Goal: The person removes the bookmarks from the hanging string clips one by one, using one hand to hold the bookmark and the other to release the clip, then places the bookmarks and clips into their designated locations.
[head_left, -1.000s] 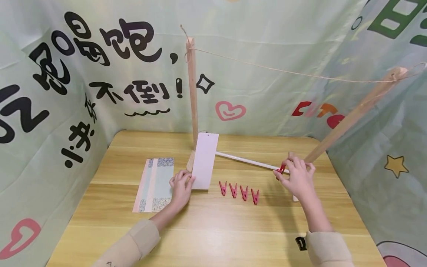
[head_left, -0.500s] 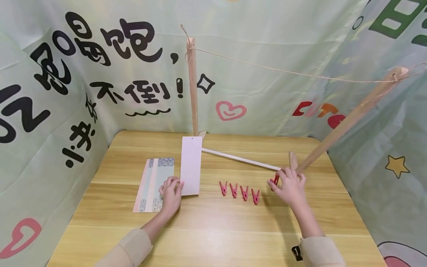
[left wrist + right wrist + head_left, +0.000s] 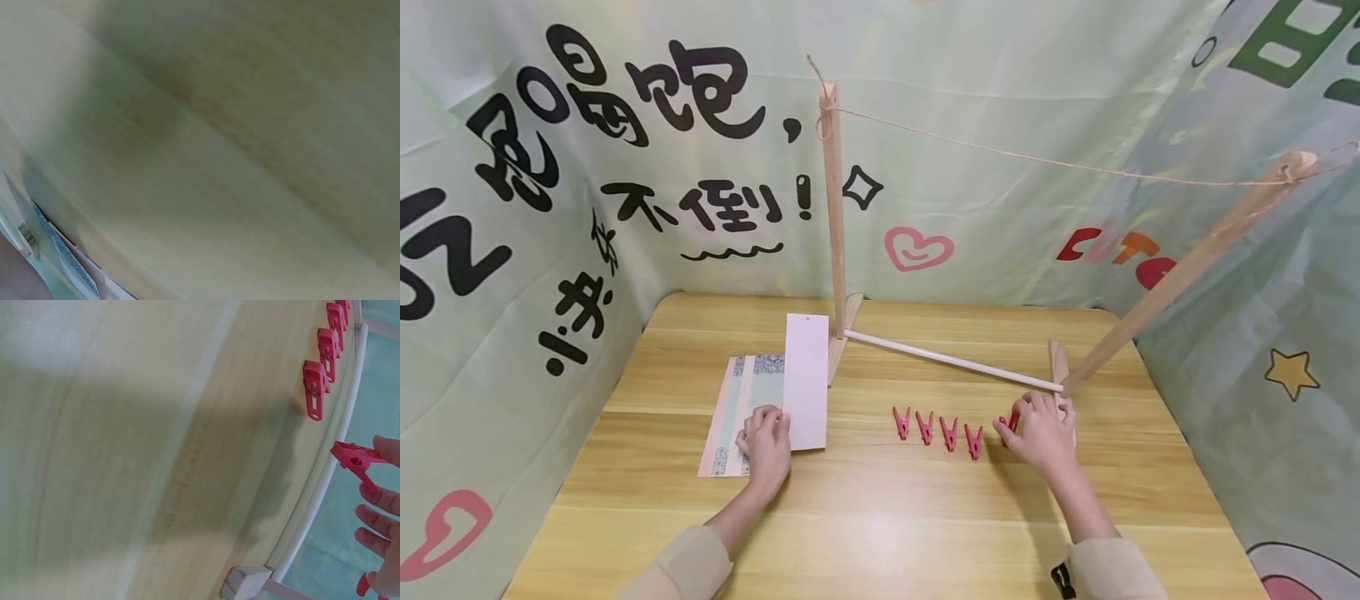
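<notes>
My left hand (image 3: 766, 450) grips a plain pale lilac card (image 3: 805, 379) at its lower left edge. The card has a small hole near its top and overlaps the patterned cards (image 3: 728, 417) lying on the table. Between thumb and finger, my right hand (image 3: 1045, 433) pinches a red clothespin (image 3: 356, 456) above the table, at the base of the right post. Another bit of red (image 3: 362, 585) shows lower down by the other fingers in the right wrist view. Several red clothespins (image 3: 949, 435) lie in a row between the hands. The left wrist view shows mostly tabletop.
Two wooden posts, the left one (image 3: 832, 217) and the leaning right one (image 3: 1187, 271), stand at the back with a thin string (image 3: 1037, 157) strung between their tops. A white rod (image 3: 955, 360) joins their bases. Printed cloth (image 3: 1000, 233) surrounds the wooden table (image 3: 880, 533).
The left hand has moved left and toward the front with the card, which now overlaps the patterned cards. The right hand has come left and nearer, still pinching the clothespin.
</notes>
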### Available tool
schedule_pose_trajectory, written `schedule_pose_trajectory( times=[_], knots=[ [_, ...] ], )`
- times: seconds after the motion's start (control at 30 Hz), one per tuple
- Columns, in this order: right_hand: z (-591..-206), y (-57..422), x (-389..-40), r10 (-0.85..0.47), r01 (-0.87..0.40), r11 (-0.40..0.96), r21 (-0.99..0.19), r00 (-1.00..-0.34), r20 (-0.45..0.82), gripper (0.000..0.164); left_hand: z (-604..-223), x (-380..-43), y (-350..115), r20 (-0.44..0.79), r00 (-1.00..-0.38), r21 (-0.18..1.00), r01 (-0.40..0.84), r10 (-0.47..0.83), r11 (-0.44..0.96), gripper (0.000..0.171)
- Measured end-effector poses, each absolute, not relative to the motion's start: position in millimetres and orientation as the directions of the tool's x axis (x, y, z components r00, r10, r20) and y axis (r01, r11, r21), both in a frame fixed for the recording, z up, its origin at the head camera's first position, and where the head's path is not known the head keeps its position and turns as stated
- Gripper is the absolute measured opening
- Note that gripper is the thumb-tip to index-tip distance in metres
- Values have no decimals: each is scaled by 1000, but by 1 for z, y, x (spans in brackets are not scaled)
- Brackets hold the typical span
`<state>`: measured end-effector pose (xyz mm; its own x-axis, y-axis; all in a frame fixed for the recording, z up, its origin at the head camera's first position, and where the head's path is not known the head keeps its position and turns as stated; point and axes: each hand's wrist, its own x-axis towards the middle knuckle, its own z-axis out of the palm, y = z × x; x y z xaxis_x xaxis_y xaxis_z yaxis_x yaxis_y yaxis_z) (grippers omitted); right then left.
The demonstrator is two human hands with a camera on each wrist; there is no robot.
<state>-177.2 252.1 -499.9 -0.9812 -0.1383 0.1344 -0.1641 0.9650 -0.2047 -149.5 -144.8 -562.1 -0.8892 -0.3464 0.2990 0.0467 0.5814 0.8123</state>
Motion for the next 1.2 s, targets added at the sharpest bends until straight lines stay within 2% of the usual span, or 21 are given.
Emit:
schedule_pose_trajectory(
  times=[0.73,1.2],
  knots=[
    [-517,248,-171,-111,-115,973,-198,-993,33,36,-571,-140,-161,220,-859,760,-148,-463,633,18],
    [-522,247,-173,-81,-71,981,-181,-996,-48,39,-578,-139,-166,182,-846,756,-206,-502,621,20]
  ],
)
